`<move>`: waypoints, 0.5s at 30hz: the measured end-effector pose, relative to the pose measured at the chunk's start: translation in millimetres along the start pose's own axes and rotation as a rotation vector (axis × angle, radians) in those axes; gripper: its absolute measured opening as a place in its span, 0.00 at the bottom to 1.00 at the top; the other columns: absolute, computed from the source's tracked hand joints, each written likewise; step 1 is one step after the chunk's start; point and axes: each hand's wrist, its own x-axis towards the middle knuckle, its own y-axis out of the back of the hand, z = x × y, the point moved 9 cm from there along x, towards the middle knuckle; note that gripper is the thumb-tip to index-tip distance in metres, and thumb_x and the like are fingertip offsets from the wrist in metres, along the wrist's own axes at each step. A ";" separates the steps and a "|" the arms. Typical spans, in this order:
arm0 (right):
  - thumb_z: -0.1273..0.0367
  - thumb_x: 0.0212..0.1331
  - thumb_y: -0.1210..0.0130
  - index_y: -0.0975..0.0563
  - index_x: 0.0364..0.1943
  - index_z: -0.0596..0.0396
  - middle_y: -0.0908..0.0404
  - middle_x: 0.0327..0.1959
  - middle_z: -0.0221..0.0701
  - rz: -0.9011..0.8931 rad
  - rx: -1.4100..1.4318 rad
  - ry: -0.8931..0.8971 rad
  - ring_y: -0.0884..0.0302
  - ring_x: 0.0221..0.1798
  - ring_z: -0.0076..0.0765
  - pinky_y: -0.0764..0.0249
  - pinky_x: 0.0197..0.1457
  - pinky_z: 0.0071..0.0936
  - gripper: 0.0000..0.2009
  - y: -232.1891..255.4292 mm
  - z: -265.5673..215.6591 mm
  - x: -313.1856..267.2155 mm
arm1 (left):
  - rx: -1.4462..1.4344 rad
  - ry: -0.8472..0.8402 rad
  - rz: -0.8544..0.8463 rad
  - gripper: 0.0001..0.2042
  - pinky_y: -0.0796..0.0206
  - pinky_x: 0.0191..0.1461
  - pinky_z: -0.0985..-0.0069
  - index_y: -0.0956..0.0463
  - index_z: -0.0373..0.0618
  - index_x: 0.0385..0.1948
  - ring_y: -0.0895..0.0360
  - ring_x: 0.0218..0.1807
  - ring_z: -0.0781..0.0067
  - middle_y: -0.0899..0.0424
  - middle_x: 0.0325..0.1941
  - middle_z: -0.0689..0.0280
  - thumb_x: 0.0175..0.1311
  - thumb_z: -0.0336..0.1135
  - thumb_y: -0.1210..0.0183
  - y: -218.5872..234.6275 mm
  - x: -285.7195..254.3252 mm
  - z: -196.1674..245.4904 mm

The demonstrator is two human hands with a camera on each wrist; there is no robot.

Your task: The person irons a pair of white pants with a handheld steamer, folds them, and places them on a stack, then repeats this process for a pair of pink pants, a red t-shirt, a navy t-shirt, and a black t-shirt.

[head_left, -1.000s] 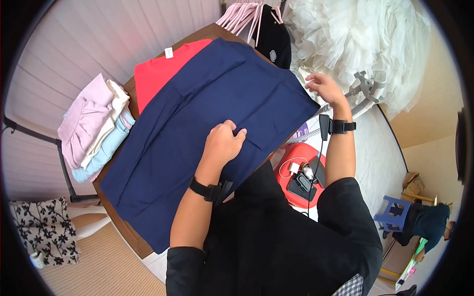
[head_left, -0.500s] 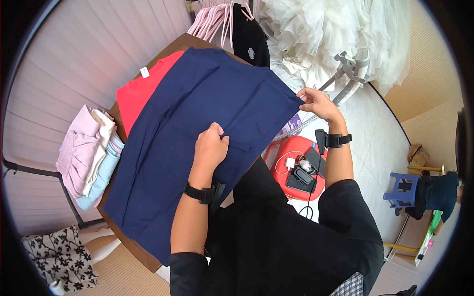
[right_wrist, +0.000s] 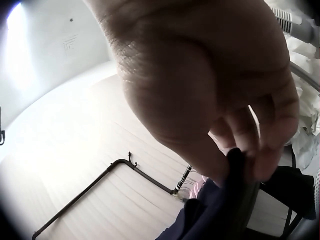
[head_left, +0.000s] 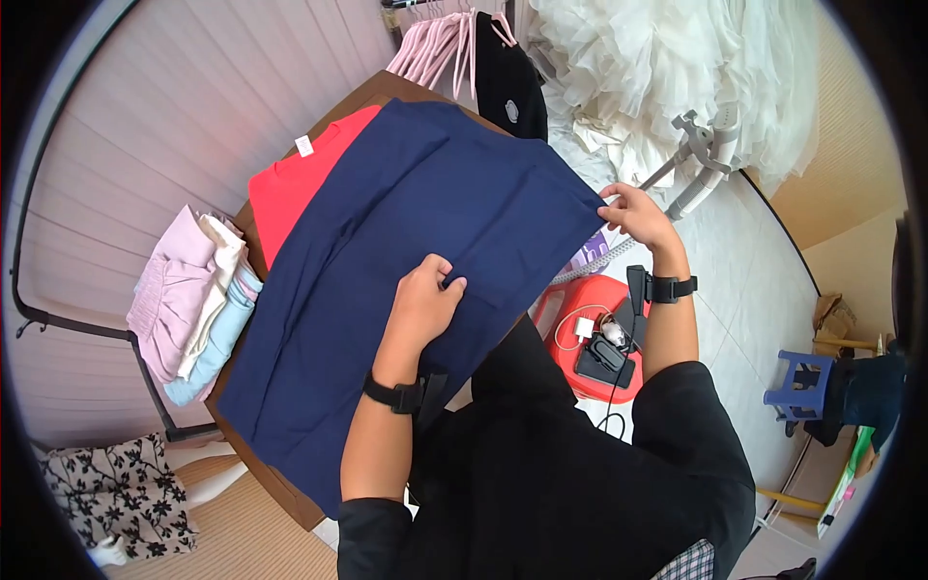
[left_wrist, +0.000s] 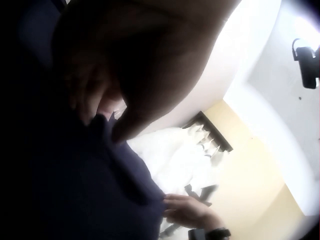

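Note:
A wide navy blue garment (head_left: 387, 251) lies spread over the brown table (head_left: 372, 89), with long creases along its left side. Near its front edge, my left hand (head_left: 425, 304) pinches a fold of the cloth; the left wrist view shows the fold between thumb (left_wrist: 127, 125) and fingers. My right hand (head_left: 640, 217) holds the garment's right corner between thumb and fingertips, and in the right wrist view the dark cloth (right_wrist: 220, 200) bunches there. Partly under the navy cloth is a red shirt (head_left: 290, 198) with a white tag (head_left: 304, 146).
Folded pink, cream and light blue clothes (head_left: 184, 290) are stacked at the table's left edge. A red stool (head_left: 580, 290) bearing a charger and cables stands below the right arm. Pink hangers (head_left: 435, 48), a white ruffled dress (head_left: 667, 77) and a grey stand (head_left: 710, 155) are behind.
My right hand has come from hovering open beside the garment's right corner to pinching it. The left hand keeps its hold on the front edge. The head view has shifted slightly.

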 end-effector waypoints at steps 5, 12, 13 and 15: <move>0.65 0.54 0.37 0.23 0.48 0.59 0.18 0.30 0.37 0.097 -0.245 0.050 0.19 0.34 0.34 0.26 0.38 0.31 0.19 10.6 -18.1 8.2 | -0.161 0.003 0.003 0.12 0.28 0.38 0.74 0.24 0.34 0.38 0.21 0.31 0.71 0.20 0.26 0.59 0.57 0.31 0.35 37.3 -20.8 -19.6; 0.65 0.54 0.37 0.21 0.45 0.59 0.18 0.33 0.35 0.161 -0.222 0.463 0.19 0.38 0.34 0.25 0.42 0.30 0.16 -28.5 -108.8 25.4 | 0.300 -0.187 0.316 0.17 0.31 0.50 0.64 0.25 0.38 0.44 0.24 0.45 0.55 0.22 0.43 0.53 0.54 0.32 0.34 88.6 36.6 -27.0; 0.66 0.54 0.36 0.21 0.44 0.59 0.19 0.32 0.32 0.063 -0.139 0.426 0.21 0.36 0.30 0.25 0.42 0.28 0.16 -47.4 -122.3 35.5 | 0.465 -0.305 0.471 0.20 0.32 0.54 0.61 0.26 0.39 0.47 0.25 0.50 0.52 0.23 0.48 0.53 0.54 0.33 0.33 93.1 42.0 -17.1; 0.66 0.55 0.35 0.22 0.45 0.60 0.20 0.30 0.30 -0.110 0.011 0.405 0.22 0.31 0.25 0.25 0.37 0.25 0.16 -89.6 -135.8 77.1 | 0.566 -0.283 0.515 0.22 0.34 0.56 0.59 0.27 0.40 0.49 0.27 0.54 0.50 0.25 0.52 0.53 0.53 0.34 0.33 94.0 60.3 -14.9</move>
